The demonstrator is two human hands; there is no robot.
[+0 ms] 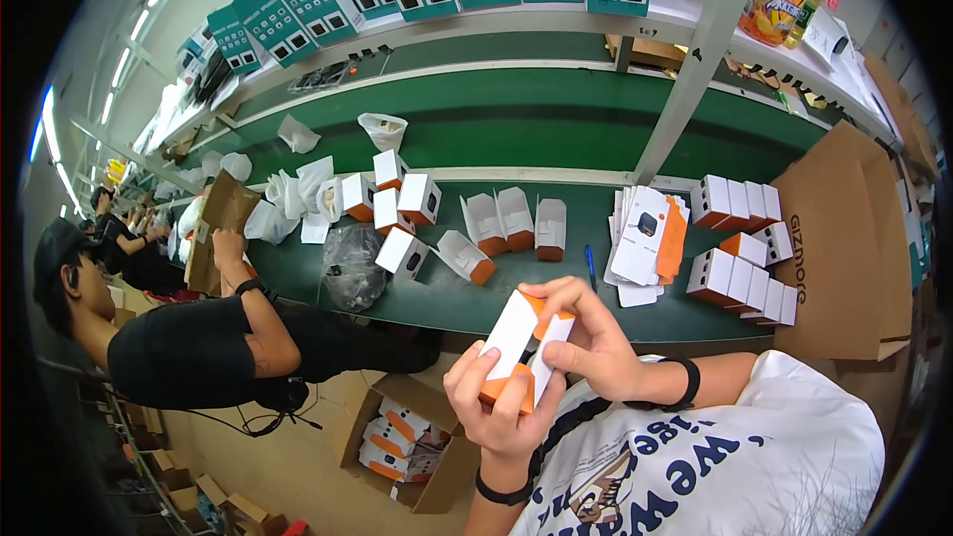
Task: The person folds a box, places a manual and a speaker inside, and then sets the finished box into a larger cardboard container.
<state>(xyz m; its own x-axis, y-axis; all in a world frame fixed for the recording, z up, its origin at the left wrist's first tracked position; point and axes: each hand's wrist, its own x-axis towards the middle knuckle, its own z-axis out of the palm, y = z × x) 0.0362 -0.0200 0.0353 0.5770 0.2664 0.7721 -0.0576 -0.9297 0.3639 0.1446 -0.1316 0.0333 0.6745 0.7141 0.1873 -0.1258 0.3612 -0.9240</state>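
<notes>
A small white and orange cardboard box (512, 332) is held between my two hands, in front of my chest. Its side stands ajar and shows a dark gap. My left hand (496, 407) grips it from below and the left, fingers wrapped over the orange lower part. My right hand (594, 342) pinches the upper orange edge and the right white panel. Beyond the hands, on the green table, stand open boxes (514, 216), with another open box (465, 256) tilted beside them. A blue pen (591, 266) lies near my right hand.
Flat cartons (637, 243) are stacked beyond my right hand. Closed boxes (730, 278) stand in rows by a large carton (844, 238). More boxes (402, 251) and a plastic bag (354, 268) lie left. A co-worker (179, 337) reaches into a carton; below is a carton (407, 442) of flat packaging.
</notes>
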